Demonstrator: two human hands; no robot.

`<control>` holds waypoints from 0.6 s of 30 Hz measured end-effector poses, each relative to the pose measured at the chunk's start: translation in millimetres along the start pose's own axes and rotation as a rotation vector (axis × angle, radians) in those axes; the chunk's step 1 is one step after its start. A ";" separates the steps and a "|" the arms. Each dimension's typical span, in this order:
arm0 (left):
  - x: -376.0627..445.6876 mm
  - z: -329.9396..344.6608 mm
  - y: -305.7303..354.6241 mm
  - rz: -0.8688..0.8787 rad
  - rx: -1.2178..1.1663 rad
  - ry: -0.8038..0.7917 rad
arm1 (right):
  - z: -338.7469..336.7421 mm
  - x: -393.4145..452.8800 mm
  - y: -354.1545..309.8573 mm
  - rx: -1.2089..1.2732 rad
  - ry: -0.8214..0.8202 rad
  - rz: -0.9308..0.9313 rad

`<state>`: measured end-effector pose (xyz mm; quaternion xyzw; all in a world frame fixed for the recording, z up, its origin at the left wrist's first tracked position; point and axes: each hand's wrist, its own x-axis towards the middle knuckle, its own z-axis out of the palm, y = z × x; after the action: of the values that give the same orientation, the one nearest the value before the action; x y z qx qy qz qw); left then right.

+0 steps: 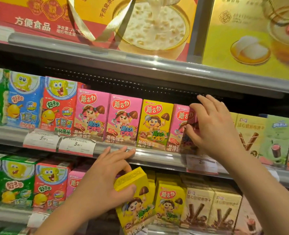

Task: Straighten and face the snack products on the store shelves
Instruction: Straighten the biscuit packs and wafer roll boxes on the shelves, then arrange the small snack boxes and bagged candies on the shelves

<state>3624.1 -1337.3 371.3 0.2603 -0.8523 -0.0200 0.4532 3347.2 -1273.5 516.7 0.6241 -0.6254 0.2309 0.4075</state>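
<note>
My left hand [106, 180] grips a yellow mushroom-biscuit box [135, 199] by its top, tilted out from the front of the lower shelf. My right hand [213, 128] is on the middle shelf, fingers closed around a pink box [189, 131] turned at an angle. To its left another pink box [177, 128] faces front. Further left stand an upright yellow box [154, 123] and two pink boxes [123, 118], all facing forward.
Cartoon snack boxes [59, 106] fill the left of both shelves. Wafer-stick boxes [249, 133] stand right of my right hand, with more wafer-stick boxes [199, 206] below. The grey shelf rail [157, 157] carries price tags [76, 145]. Large gift boxes [140, 22] sit on the top shelf.
</note>
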 end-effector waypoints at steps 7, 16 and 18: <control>-2.2 -2.0 0.8 -0.012 -0.022 -0.022 | -38.3 -7.1 0.1 0.097 -0.048 -0.085; -1.5 -6.6 -0.7 -0.005 -0.037 -0.064 | -67.6 -50.9 6.0 0.274 0.213 -0.210; -1.3 -9.7 -1.4 0.001 -0.042 -0.089 | -68.9 -73.7 3.3 0.368 0.220 -0.203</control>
<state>3632.9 -1336.0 375.7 0.2492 -0.8711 -0.0493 0.4204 3351.1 -1174.5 497.3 0.7188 -0.4585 0.3655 0.3736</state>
